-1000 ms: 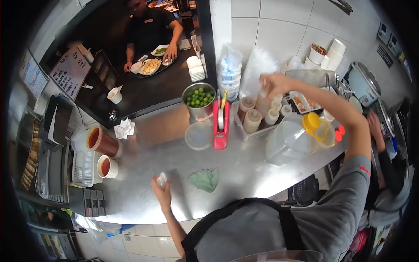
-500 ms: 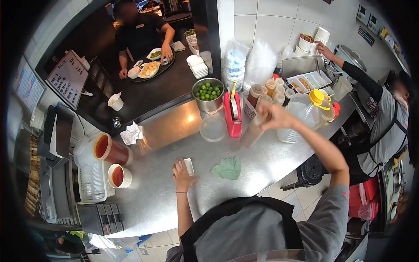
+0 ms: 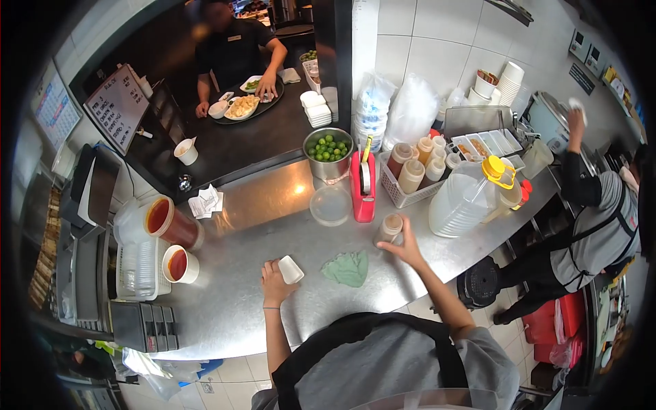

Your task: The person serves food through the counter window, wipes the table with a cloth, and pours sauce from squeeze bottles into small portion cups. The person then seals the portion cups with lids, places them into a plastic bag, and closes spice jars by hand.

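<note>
The left hand has its grip bent close around one side of a small white dish, low at the worktop, maybe so its inside is free. The right hand has its grip curved wide around a squeeze bottle near the basket, but I can't tell if it is holding tight; the basket likely helps other bottles stand up. I count one dish, one bottle outside the basket, one green cloth between the hands, and two tubs of red stuff.
</note>
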{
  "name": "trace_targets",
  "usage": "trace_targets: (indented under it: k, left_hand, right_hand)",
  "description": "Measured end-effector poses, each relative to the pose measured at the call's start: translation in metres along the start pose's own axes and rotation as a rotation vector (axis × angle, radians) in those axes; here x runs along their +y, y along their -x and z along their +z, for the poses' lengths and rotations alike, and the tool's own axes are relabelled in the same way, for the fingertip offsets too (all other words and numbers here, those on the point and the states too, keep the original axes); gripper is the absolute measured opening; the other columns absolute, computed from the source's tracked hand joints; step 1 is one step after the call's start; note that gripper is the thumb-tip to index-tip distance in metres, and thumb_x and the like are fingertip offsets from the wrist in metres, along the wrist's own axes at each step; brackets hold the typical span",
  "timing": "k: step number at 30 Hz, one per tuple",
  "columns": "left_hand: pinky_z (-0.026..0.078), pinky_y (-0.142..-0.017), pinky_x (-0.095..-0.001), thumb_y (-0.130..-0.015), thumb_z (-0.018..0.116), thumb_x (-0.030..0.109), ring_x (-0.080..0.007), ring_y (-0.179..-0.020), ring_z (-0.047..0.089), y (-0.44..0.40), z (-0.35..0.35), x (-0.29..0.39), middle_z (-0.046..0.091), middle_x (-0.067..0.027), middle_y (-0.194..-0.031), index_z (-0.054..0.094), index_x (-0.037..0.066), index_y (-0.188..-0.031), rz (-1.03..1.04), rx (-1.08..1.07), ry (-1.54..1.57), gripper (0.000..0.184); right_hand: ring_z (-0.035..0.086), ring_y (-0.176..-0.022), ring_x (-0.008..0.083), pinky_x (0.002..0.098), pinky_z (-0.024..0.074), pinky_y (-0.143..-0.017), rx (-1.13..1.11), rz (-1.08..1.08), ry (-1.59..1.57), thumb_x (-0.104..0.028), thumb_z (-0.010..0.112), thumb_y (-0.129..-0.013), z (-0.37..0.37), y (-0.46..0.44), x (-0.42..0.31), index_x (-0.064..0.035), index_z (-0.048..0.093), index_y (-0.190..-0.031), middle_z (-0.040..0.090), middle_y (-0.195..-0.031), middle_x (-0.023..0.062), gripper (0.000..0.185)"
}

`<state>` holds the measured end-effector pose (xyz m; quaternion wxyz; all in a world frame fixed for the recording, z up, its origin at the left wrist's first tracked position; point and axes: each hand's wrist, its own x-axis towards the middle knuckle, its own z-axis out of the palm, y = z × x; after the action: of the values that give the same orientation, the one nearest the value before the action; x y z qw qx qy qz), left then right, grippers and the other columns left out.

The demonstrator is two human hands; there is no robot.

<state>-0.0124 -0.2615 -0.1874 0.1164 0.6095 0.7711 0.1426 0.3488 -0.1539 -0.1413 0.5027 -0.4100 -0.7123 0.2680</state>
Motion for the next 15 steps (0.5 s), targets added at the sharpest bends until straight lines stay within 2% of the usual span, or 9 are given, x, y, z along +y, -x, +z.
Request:
trace_targets:
  k: [1, 4, 5, 6, 8, 10, 12, 14, 15]
  left_hand:
    - [0.041, -0.089, -0.0483, -0.050, 0.080, 0.023, -0.0324, -0.112, 0.045, 0.003, -0.001, 0.002, 0.046, -0.0120, -0.119, 0.042, 0.007, -0.128, -0.004, 0.029, 0.037, 0.088]
    - [0.041, -0.085, -0.0479, -0.050, 0.080, 0.027, -0.0315, -0.109, 0.046, 0.001, -0.004, 0.011, 0.050, -0.0104, -0.114, 0.046, 0.008, -0.123, -0.043, 0.090, 0.028, 0.083]
    - [0.041, -0.085, -0.0479, -0.050, 0.080, 0.027, -0.0315, -0.109, 0.046, 0.003, -0.006, 0.014, 0.050, -0.0104, -0.114, 0.046, 0.008, -0.123, -0.050, 0.075, 0.024, 0.083]
    - [0.040, -0.086, -0.0473, -0.050, 0.080, 0.027, -0.0313, -0.109, 0.046, -0.002, -0.019, 0.026, 0.051, -0.0103, -0.114, 0.046, 0.007, -0.123, -0.028, 0.104, 0.057, 0.082]
    - [0.038, -0.087, -0.0467, -0.051, 0.080, 0.026, -0.0311, -0.109, 0.046, -0.007, -0.040, 0.047, 0.051, -0.0102, -0.113, 0.047, 0.007, -0.123, -0.020, 0.118, 0.087, 0.081]
    - [0.035, -0.089, -0.0450, -0.050, 0.080, 0.028, -0.0297, -0.107, 0.045, -0.011, -0.057, 0.066, 0.052, -0.0096, -0.112, 0.050, 0.006, -0.121, 0.082, 0.220, 0.104, 0.081]
    - [0.035, -0.089, -0.0442, -0.050, 0.080, 0.030, -0.0288, -0.105, 0.045, -0.012, -0.065, 0.078, 0.053, -0.0090, -0.110, 0.052, 0.005, -0.120, 0.107, 0.236, 0.089, 0.079]
    - [0.034, -0.090, -0.0435, -0.050, 0.081, 0.031, -0.0280, -0.104, 0.045, -0.016, -0.069, 0.089, 0.053, -0.0084, -0.109, 0.055, 0.005, -0.119, 0.139, 0.268, 0.077, 0.078]
    - [0.034, -0.089, -0.0430, -0.049, 0.081, 0.032, -0.0276, -0.104, 0.045, -0.016, -0.070, 0.093, 0.053, -0.0080, -0.109, 0.056, 0.005, -0.117, 0.160, 0.289, 0.058, 0.077]
  right_hand:
    - [0.054, -0.108, 0.0195, 0.0341, 0.0426, -0.091, -0.033, 0.170, -0.244, -0.022, 0.079, -0.072, 0.015, 0.010, 0.022, -0.0022, 0.045, -0.120, 0.054, -0.119, 0.0128, 0.061]
    - [0.053, -0.111, 0.0230, 0.0352, 0.0403, -0.094, -0.134, 0.219, -0.191, -0.021, 0.079, -0.072, 0.027, -0.002, 0.011, -0.0022, 0.047, -0.120, 0.054, -0.120, 0.0135, 0.061]
    - [0.051, -0.112, 0.0286, 0.0370, 0.0395, -0.095, -0.181, 0.229, -0.125, -0.017, 0.078, -0.069, 0.029, -0.007, 0.001, -0.0029, 0.047, -0.121, 0.053, -0.119, 0.0152, 0.062]
    - [0.051, -0.112, 0.0286, 0.0370, 0.0395, -0.095, -0.187, 0.237, -0.127, -0.017, 0.078, -0.069, 0.032, -0.017, -0.012, -0.0029, 0.047, -0.121, 0.053, -0.119, 0.0152, 0.062]
    - [0.050, -0.105, 0.0329, 0.0397, 0.0411, -0.091, -0.281, -0.113, 0.127, -0.013, 0.076, -0.064, 0.042, -0.030, -0.035, -0.0054, 0.048, -0.122, 0.053, -0.112, 0.0154, 0.065]
    - [0.049, -0.101, 0.0332, 0.0407, 0.0412, -0.089, -0.376, -0.105, 0.239, -0.012, 0.076, -0.063, 0.049, -0.038, -0.054, -0.0074, 0.049, -0.122, 0.052, -0.109, 0.0144, 0.065]
    - [0.048, -0.098, 0.0336, 0.0418, 0.0413, -0.087, -0.469, -0.100, 0.353, -0.011, 0.075, -0.062, 0.051, -0.042, -0.070, -0.0094, 0.050, -0.123, 0.052, -0.105, 0.0135, 0.066]
    - [0.048, -0.094, 0.0295, 0.0398, 0.0405, -0.085, -0.500, -0.266, 0.527, -0.010, 0.070, -0.067, 0.053, -0.050, -0.079, -0.0125, 0.055, -0.119, 0.051, -0.101, 0.0113, 0.054]
    - [0.048, -0.094, 0.0295, 0.0398, 0.0405, -0.085, -0.504, -0.264, 0.526, -0.010, 0.070, -0.067, 0.056, -0.054, -0.079, -0.0125, 0.055, -0.119, 0.051, -0.101, 0.0113, 0.054]
